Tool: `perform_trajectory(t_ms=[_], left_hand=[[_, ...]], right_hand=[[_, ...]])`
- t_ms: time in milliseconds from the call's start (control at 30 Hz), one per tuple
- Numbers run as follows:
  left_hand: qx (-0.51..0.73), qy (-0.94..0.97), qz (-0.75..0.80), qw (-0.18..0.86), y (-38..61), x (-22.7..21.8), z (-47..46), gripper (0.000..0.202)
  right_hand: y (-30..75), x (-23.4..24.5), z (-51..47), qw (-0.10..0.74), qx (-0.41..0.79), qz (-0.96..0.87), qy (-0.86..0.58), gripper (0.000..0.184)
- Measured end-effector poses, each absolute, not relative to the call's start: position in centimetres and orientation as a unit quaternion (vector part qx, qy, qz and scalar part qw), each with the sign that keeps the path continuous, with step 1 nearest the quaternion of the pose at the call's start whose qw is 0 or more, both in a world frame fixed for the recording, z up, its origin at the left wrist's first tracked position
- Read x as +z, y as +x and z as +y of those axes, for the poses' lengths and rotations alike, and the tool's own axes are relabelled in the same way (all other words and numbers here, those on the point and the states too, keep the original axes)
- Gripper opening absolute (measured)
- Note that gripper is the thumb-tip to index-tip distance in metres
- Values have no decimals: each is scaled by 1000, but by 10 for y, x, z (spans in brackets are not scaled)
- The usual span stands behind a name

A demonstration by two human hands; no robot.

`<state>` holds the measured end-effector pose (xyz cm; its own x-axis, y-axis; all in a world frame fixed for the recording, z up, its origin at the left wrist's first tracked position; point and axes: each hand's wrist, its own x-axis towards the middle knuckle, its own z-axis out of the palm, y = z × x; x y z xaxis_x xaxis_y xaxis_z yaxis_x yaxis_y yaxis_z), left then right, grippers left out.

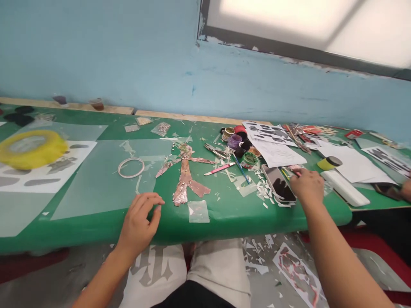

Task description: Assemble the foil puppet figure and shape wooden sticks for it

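Observation:
My left hand [139, 220] hovers at the table's front edge with fingers loosely bent, the thumb apart, and nothing visible in it. A figure of crinkled pinkish pieces [185, 171] with small beads lies flat ahead of it. A roll of clear tape [131, 167] rests on a translucent sheet [99, 184] beyond the hand. At the right, my right hand [307, 187] is closed down among slim coloured sticks beside a phone [278, 183]; what its fingertips pinch is hidden. A pink craft knife [219, 169] and a blue-handled brush [241, 167] lie between the figure and the phone.
Open paint jars [249, 160] cluster behind the phone, with pliers [215, 150] beside them. White scraps [263, 190] are scattered around. A yellow tape roll [34, 147] is at the left. A white box [345, 188] and a yellow jar [329, 162] stand right of my hand.

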<state>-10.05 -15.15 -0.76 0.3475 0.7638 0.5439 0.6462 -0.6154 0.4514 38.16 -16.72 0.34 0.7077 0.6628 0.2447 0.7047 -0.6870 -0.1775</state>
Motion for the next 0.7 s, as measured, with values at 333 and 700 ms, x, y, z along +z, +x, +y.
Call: perform_trajectory(t_ms=[333, 700], left_hand=[[362, 798, 482, 32, -96, -19, -134, 10], [362, 808, 464, -32, -91, -19, -137, 10]], right_hand=[[458, -6, -171, 105, 10, -351, -930, 7], [418, 5, -166, 56, -91, -452, -886, 35]])
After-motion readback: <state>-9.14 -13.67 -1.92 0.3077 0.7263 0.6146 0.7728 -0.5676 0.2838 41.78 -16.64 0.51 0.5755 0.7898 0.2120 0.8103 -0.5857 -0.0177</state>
